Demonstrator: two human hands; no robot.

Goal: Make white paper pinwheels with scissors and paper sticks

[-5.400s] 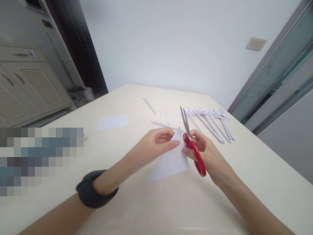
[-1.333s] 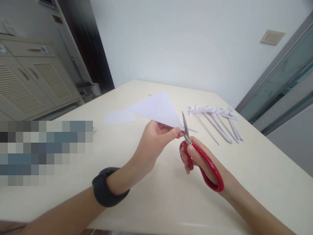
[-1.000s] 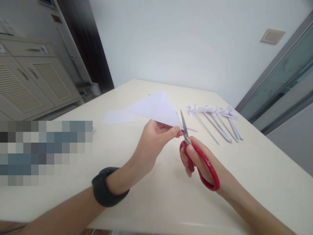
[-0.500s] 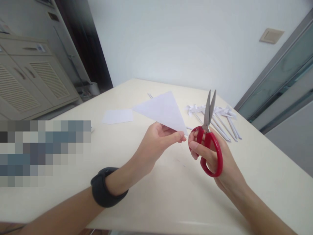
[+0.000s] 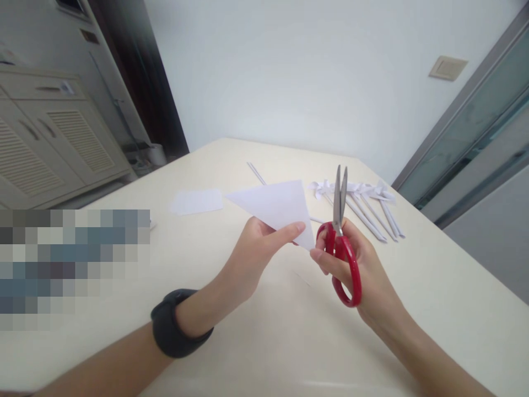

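My left hand (image 5: 258, 253) pinches a white paper triangle (image 5: 276, 201) between thumb and fingers, holding it above the table. Red-handled scissors (image 5: 345, 242) hang in my right hand (image 5: 355, 259), with my fingers through the loops and the blades pointing up and slightly parted. My right thumb and a fingertip meet the triangle's lower right corner. The blades stand to the right of the paper and do not touch it.
A small stack of white paper (image 5: 198, 202) lies on the cream table (image 5: 256, 342) at left. Several paper pinwheels on sticks (image 5: 367, 204) lie at the back right. A thin white stick (image 5: 257, 173) is partly behind the triangle. A wall bounds the table's far side.
The scissors and my right hand have moved left, and the right fingertips now reach the triangle's corner. The triangle has tilted and dropped a little; my left thumb now lies over its face.
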